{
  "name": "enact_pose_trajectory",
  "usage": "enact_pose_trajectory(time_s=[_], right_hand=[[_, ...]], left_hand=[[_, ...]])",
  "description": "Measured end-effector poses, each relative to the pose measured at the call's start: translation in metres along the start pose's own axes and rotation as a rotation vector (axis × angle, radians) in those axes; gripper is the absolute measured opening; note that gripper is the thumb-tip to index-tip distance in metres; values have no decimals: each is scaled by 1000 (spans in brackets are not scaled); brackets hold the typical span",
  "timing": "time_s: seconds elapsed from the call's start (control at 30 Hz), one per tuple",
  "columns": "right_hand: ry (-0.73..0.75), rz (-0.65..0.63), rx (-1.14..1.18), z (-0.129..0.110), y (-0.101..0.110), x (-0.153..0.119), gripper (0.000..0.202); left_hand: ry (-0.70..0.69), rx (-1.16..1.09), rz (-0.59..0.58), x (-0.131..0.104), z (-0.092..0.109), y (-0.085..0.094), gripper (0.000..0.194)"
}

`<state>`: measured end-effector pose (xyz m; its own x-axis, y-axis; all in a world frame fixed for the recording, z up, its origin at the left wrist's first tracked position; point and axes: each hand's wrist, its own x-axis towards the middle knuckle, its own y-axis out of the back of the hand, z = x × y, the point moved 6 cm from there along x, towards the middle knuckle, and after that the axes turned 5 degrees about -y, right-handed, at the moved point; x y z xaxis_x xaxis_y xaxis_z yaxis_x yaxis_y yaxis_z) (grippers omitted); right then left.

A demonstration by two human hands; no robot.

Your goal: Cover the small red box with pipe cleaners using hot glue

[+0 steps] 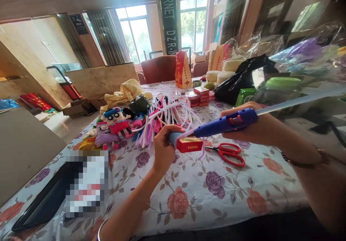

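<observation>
A blue glue gun, a pale glue stick extending from its rear, sits gripped in the right hand's curled fingers, its nozzle at a red box partly wrapped in fuzzy blue and lilac strands. The left hand's fingers close on the box's wrapped end, its red end jutting past them, near red-handled scissors.

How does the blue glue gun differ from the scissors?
The glue gun is blue, with a pale stick out the back; the scissors have red handles and dark blades.
The glue gun is up in the right hand; the scissors lie on the flowered tablecloth, with no hand on them.
Both point roughly towards the small red box in the left hand.
</observation>
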<state>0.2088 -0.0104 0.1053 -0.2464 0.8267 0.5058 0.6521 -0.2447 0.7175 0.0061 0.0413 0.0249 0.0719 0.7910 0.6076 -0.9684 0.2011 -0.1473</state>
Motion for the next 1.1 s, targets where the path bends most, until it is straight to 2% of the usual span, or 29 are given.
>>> enact_pose_trajectory(time_s=[0.23, 0.6, 1.1], right_hand=[[22, -39, -6, -8, -4, 1, 19], [12, -11, 62, -1, -8, 0, 15], [88, -1, -51, -9, -11, 0, 16]], left_hand=[[-6, -2, -22, 0, 0, -1, 22], [-51, 18, -44, 0, 2, -1, 21], [-28, -2, -66, 0, 4, -4, 23]])
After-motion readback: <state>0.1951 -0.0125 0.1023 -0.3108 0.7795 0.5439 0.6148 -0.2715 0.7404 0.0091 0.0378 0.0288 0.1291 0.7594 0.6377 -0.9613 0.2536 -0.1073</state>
